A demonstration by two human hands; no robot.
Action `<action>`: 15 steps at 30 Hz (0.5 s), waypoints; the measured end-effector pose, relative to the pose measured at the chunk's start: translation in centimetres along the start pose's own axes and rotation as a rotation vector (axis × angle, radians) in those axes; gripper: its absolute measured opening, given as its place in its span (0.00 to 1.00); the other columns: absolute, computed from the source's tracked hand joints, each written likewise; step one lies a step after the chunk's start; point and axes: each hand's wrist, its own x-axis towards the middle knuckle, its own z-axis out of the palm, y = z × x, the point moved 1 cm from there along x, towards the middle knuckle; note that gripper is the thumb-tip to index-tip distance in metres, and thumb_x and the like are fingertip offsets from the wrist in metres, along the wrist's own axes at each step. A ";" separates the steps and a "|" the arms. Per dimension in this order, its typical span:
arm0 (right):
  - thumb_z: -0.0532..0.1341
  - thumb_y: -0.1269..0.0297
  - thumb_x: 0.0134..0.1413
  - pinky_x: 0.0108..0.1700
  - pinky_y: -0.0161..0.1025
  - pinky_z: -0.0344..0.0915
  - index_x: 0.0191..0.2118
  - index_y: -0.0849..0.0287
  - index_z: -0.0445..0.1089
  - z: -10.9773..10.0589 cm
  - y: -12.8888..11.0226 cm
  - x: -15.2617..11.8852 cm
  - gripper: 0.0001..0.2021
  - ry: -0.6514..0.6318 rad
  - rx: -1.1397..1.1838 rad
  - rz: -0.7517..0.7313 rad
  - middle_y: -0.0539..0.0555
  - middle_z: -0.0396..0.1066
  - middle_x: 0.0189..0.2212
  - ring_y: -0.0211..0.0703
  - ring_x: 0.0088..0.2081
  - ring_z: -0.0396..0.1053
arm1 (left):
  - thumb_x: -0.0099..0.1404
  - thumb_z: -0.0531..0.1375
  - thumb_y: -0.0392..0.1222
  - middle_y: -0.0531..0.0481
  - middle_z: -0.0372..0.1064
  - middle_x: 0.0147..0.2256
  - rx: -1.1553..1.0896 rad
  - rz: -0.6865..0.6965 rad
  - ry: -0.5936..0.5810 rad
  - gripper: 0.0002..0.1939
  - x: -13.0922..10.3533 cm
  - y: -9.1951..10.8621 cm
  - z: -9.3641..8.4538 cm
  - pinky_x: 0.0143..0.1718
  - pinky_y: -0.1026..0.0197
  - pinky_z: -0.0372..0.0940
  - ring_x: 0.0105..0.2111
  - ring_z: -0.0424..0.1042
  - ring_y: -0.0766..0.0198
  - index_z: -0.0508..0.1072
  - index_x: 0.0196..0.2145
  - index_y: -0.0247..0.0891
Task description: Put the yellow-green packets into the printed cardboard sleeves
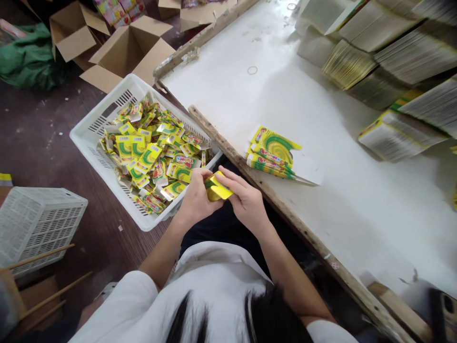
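Observation:
Between my two hands, in front of my body, is a small yellow and green carton [218, 187]. My left hand [197, 197] wraps round its left side. The fingers of my right hand [246, 197] press on its upper right end, where a yellow flap shows. Just left of my hands stands a white plastic basket [84, 138], heaped with small yellow-green cartons [146, 155] lying in all directions. On the white table to my right lies a small stack of flat, unfolded cartons [273, 152], close to the wooden edge.
The white table [221, 81] has a raised wooden edge [243, 164]. Stacks of flat cartons [403, 52] fill its far right. Open cardboard boxes [124, 52] stand beyond the basket. Another white crate [46, 224] and a green sack [30, 57] are on the floor at left.

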 end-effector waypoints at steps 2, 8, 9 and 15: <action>0.55 0.68 0.71 0.66 0.48 0.69 0.63 0.48 0.71 -0.2 0.4 0.1 0.21 0.057 0.013 0.027 0.56 0.69 0.66 0.47 0.65 0.70 | 0.55 0.72 0.45 0.46 0.66 0.46 0.046 -0.018 -0.007 0.32 -0.1 -0.1 -0.3 0.45 0.53 0.72 0.45 0.74 0.55 0.61 0.52 0.41; 0.61 0.66 0.68 0.63 0.47 0.72 0.59 0.49 0.75 -0.5 1.2 -0.2 0.17 -0.070 -0.099 -0.020 0.58 0.58 0.72 0.52 0.67 0.67 | 0.52 0.74 0.47 0.46 0.74 0.45 0.093 -0.042 0.029 0.32 0.2 -0.3 -1.2 0.46 0.52 0.72 0.44 0.77 0.52 0.67 0.51 0.42; 0.60 0.66 0.68 0.62 0.46 0.72 0.56 0.50 0.77 -0.7 1.2 -0.2 0.15 -0.077 -0.116 -0.026 0.57 0.58 0.72 0.51 0.67 0.67 | 0.51 0.74 0.47 0.46 0.75 0.45 0.087 -0.049 0.020 0.33 0.4 -0.2 -1.3 0.47 0.51 0.72 0.45 0.78 0.52 0.67 0.52 0.42; 0.61 0.66 0.68 0.62 0.49 0.72 0.48 0.51 0.79 -2.0 0.3 0.7 0.10 -0.123 -0.197 -0.046 0.58 0.63 0.70 0.52 0.66 0.69 | 0.53 0.74 0.47 0.46 0.76 0.48 0.072 0.039 -0.007 0.34 1.2 0.6 -1.6 0.52 0.51 0.72 0.48 0.79 0.52 0.66 0.54 0.43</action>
